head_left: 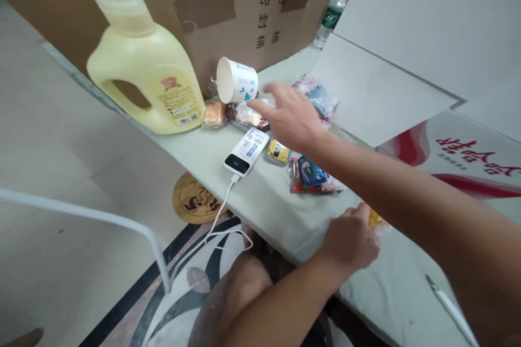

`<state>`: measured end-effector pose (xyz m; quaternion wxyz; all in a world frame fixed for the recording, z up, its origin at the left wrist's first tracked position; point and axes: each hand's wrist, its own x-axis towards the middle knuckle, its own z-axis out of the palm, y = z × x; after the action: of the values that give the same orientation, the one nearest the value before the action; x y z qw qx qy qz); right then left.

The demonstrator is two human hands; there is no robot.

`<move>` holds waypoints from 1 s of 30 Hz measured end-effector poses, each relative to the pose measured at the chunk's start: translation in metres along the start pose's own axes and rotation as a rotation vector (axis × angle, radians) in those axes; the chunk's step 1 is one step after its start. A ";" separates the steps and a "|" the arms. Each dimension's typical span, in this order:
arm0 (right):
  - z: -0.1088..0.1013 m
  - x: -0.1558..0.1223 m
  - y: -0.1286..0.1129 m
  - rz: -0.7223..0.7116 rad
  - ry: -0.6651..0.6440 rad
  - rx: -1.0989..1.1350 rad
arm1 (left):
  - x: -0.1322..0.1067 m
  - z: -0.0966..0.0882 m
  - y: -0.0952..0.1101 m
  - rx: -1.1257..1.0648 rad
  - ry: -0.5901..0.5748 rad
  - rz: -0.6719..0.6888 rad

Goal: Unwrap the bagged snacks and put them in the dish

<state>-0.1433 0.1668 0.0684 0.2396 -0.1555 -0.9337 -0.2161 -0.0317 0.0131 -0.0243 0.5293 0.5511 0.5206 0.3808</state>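
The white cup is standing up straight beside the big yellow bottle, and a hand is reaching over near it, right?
Not quite. The head view shows the white cup lying on its side, not standing up straight. It is beside the big yellow bottle, and the right hand is reaching over near it.

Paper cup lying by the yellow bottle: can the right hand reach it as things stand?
Probably yes: the right hand is stretched out open close beside the paper cup, with only flat snack packets under it and nothing between.
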 end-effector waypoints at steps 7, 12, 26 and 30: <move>0.048 0.093 0.012 -0.243 -0.244 -0.208 | -0.006 -0.017 0.013 0.081 -0.192 -0.079; -0.021 0.012 0.064 0.236 -0.206 0.025 | -0.012 -0.021 0.021 -0.114 -0.259 -0.163; -0.125 -0.312 0.065 0.868 -0.287 -0.032 | 0.016 0.021 0.028 -1.023 -0.089 -0.082; -0.178 -0.353 0.014 0.947 -0.012 -0.019 | 0.030 0.031 0.025 -0.883 0.012 -0.060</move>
<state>0.2258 0.0280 0.0323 0.3048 -0.5674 -0.7595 -0.0907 0.0075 0.0388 -0.0081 0.7217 0.2546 0.3269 0.5544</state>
